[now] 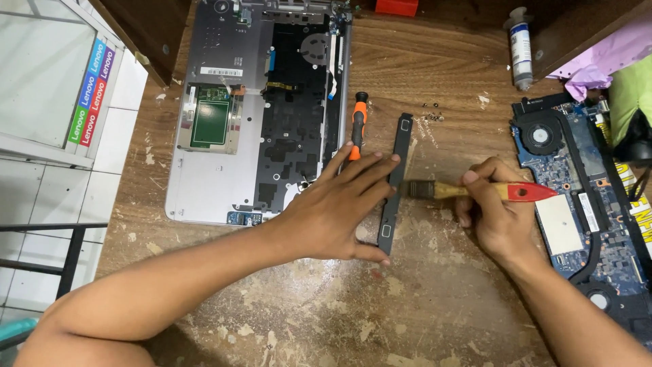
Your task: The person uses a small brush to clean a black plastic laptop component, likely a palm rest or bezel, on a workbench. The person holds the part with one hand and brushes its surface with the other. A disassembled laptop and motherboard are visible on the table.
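Observation:
My left hand lies flat on the worn wooden table, fingers spread, pressing on a long thin dark speaker strip that runs top to bottom. My right hand grips a small paintbrush with a red handle and a gold ferrule. The brush's dark bristles touch the strip's right edge at mid-length. An orange and black screwdriver lies just above my left fingertips.
An opened silver laptop base with exposed keyboard backing sits at the upper left. A blue motherboard with fans lies at the right. Several tiny screws lie near the strip's top end. A syringe tube stands at the upper right.

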